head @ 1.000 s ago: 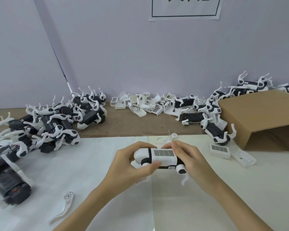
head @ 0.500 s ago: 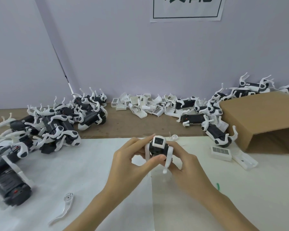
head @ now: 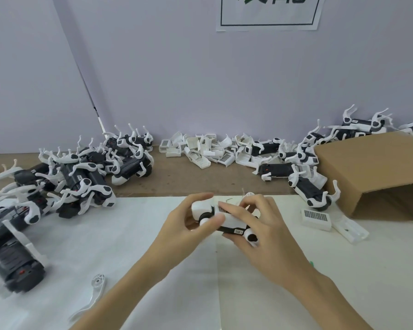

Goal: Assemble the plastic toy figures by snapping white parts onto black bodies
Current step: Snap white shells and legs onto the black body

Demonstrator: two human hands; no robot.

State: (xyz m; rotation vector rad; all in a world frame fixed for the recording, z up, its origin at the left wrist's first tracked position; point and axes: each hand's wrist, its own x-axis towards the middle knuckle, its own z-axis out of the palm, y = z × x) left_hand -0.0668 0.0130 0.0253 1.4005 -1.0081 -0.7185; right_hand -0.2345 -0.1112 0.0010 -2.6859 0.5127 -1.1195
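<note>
A toy figure (head: pixel 227 222) with a black body and white shell lies sideways between both hands above the white sheet. My left hand (head: pixel 188 225) grips its left end, thumb across the front. My right hand (head: pixel 255 225) wraps over its right half from above, fingers curled on the white top shell. A white round joint shows under my right fingers. A loose white leg (head: pixel 91 298) lies on the sheet at the lower left. Loose white shells (head: pixel 316 219) with a printed grille lie to the right.
Finished figures are heaped at the left (head: pixel 81 177) and back right (head: pixel 308 186). A pile of white shells (head: pixel 210 151) lies along the wall. An open cardboard box (head: pixel 377 175) lies on its side at the right. Dark bodies (head: pixel 12 263) sit at the far left.
The figure was turned from end-on back to lying sideways, and my right hand moved over its top shell. My left hand keeps hold of the left end.
</note>
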